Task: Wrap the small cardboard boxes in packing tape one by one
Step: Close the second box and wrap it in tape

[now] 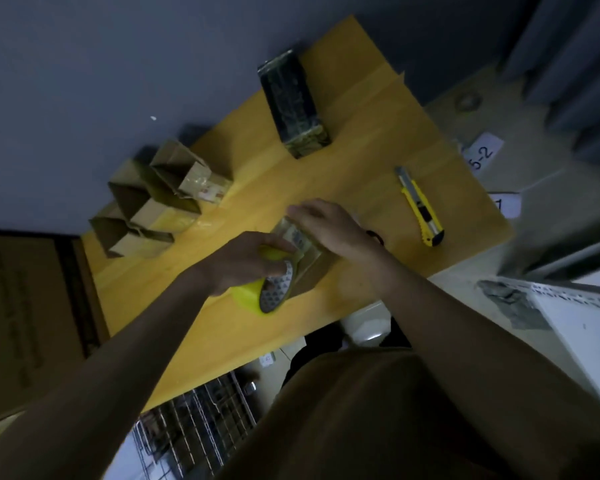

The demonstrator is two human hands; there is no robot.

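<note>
Lying under right hand [329, 227]: box [297, 237]

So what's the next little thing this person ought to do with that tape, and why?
Probably pull the yellow tape roll further round the small box. The left hand grips the roll right against the box while the right hand steadies it on top, so a wrap looks under way.

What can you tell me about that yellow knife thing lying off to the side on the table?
The utility knife is a snap-off cutter with a yellow, plastic-looking body, black parts on the slider and at the near end, and a grey metal blade end pointing away from the person. It lies flat and slanted on the yellow table, near its right edge, to the right of the right hand. Nothing touches it but the table.
</note>
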